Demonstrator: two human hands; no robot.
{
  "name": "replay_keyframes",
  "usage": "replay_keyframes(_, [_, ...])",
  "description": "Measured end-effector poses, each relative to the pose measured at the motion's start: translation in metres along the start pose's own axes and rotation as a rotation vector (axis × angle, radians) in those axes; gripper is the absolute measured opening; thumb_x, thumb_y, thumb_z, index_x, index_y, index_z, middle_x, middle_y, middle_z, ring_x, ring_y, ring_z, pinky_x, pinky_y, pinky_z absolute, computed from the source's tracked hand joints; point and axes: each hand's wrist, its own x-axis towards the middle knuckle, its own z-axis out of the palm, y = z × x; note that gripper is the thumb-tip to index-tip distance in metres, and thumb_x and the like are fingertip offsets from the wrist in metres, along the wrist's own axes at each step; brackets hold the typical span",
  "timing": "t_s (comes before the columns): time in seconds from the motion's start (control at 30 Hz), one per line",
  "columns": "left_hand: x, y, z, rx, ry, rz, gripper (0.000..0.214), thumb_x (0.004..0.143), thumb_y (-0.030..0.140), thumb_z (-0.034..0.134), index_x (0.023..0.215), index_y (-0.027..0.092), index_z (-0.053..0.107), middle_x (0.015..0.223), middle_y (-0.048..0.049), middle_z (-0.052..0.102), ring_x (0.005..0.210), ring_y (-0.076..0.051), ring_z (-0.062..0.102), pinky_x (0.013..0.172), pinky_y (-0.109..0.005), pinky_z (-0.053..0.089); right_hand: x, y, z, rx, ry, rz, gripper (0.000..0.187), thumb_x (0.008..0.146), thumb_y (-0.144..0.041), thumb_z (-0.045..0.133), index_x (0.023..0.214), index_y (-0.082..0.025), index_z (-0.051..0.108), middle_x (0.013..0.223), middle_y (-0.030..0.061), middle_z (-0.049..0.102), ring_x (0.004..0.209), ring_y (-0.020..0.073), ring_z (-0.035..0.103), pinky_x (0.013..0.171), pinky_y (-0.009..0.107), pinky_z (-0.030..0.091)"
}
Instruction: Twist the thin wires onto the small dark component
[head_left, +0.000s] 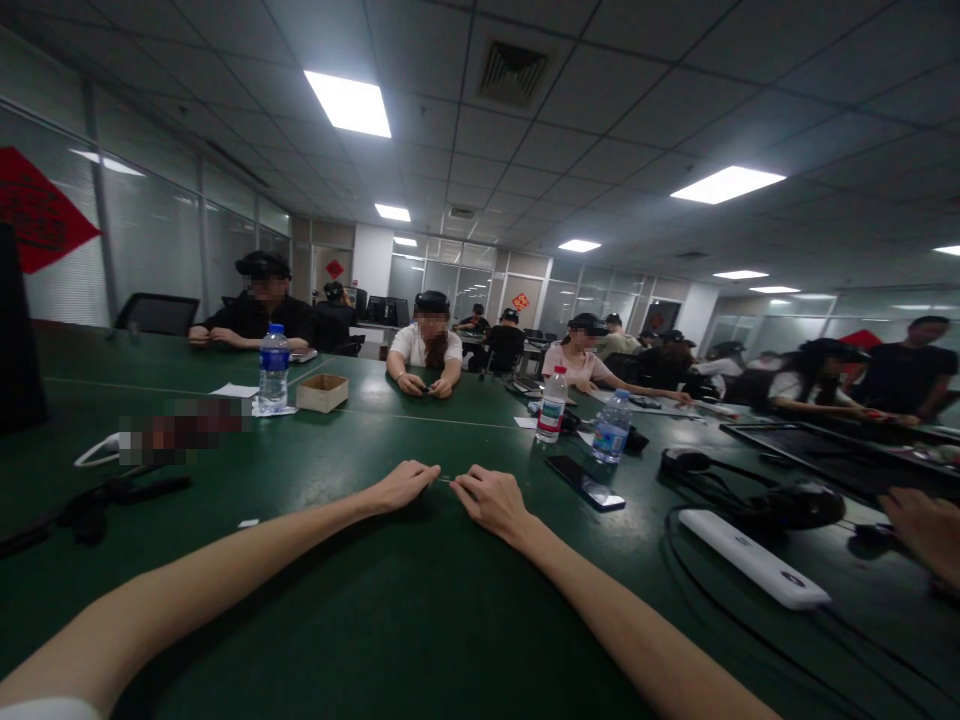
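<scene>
Both my arms reach out over a dark green table (420, 610). My left hand (403, 486) and my right hand (491, 499) meet at the fingertips, each pinched shut. Between them is a small thin object (447, 481), too small to name. Both hands rest on or just above the table top.
A black phone (584, 482) lies just right of my hands, with two water bottles (552, 404) behind it. A white power strip (754, 558) and black cables lie at the right. Another bottle (274, 369) and a cardboard box (322, 392) stand at the left. Several people sit around the table; another person's hand (926, 530) shows at the right edge.
</scene>
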Motion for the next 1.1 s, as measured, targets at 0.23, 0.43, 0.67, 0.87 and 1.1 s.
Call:
replay_keyframes(0.23, [0.000,0.002,-0.003,-0.065,-0.039,0.026,0.056,0.079,0.067,0.033,0.055,0.016,0.037,0.054,0.0034,0.031,0.055,-0.010,0.031,0.055,-0.025,0.023,0.000,0.000,0.002,-0.007,0.012,0.004,0.047,0.096,-0.047,0.028,0.097,-0.024,0.069,0.088,0.0040,0.064,0.069,0.0108,0.057,0.058,0.021,0.031])
replay_keyframes(0.43, [-0.002,0.002,-0.005,-0.103,-0.055,0.004,0.057,0.079,0.068,0.035,0.056,0.016,0.038,0.054,0.0037,0.031,0.054,-0.010,0.031,0.054,-0.025,0.023,-0.001,0.001,0.002,0.003,0.029,-0.028,0.046,0.096,-0.045,0.029,0.095,-0.023,0.070,0.086,0.0037,0.064,0.068,0.0101,0.056,0.057,0.021,0.031])
replay_keyframes(0.67, [-0.002,0.001,-0.007,-0.108,-0.081,-0.022,0.057,0.077,0.070,0.037,0.056,0.017,0.037,0.053,0.0038,0.031,0.055,-0.011,0.031,0.056,-0.025,0.024,-0.001,0.001,0.003,0.008,0.037,-0.049,0.045,0.096,-0.044,0.030,0.094,-0.023,0.070,0.084,0.0036,0.064,0.067,0.0097,0.055,0.057,0.021,0.030])
replay_keyframes(0.87, [0.000,-0.001,-0.007,-0.206,-0.061,-0.060,0.057,0.073,0.071,0.042,0.059,0.016,0.042,0.055,0.0036,0.035,0.054,-0.010,0.032,0.055,-0.024,0.024,-0.002,-0.002,-0.002,0.008,0.025,-0.126,0.044,0.096,-0.042,0.030,0.091,-0.022,0.069,0.082,0.0035,0.063,0.066,0.0093,0.053,0.056,0.022,0.029])
replay_keyframes(1.1, [0.007,-0.010,-0.006,-0.468,0.024,-0.154,0.055,0.068,0.071,0.050,0.060,0.017,0.039,0.054,0.0049,0.033,0.050,-0.008,0.029,0.051,-0.023,0.021,-0.004,-0.017,-0.008,-0.016,0.030,-0.215,0.047,0.096,-0.045,0.028,0.084,-0.021,0.066,0.079,0.0032,0.062,0.063,0.0093,0.052,0.055,0.023,0.027])
